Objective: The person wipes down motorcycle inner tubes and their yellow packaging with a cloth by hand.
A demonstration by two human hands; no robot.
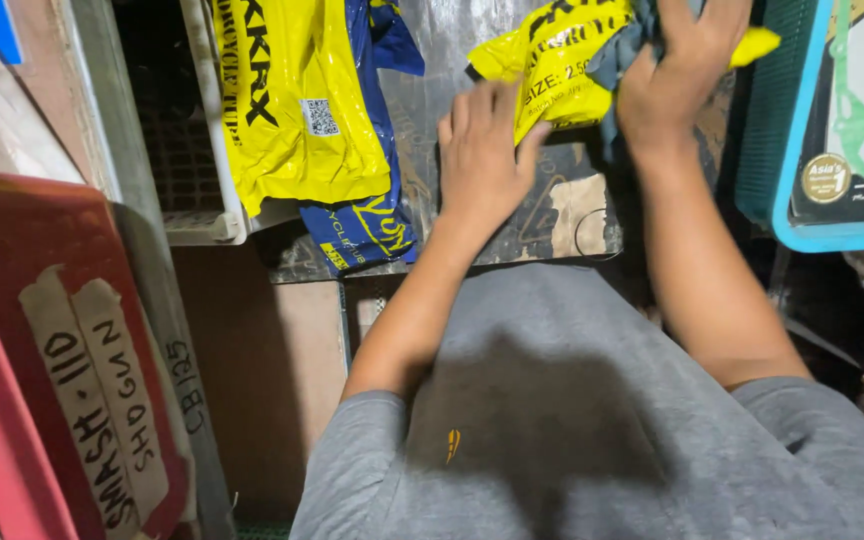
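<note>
My left hand point(482, 150) lies flat, fingers together, on the lower edge of a yellow plastic packet point(552, 65) that rests on a dark, worn board point(562, 215). My right hand point(677, 70) is on top of the same packet at the upper right, closed on a grey-blue cloth point(622, 50) pressed against it. A yellow corner of the packet sticks out past my right hand at the far top right.
To the left lies a larger yellow packet point(292, 110) over a blue one point(367, 225), partly in a white crate point(207, 150). A teal tray point(802, 190) with a packaged gasket sits at right. Red boxes point(62, 330) with taped labels stand at left.
</note>
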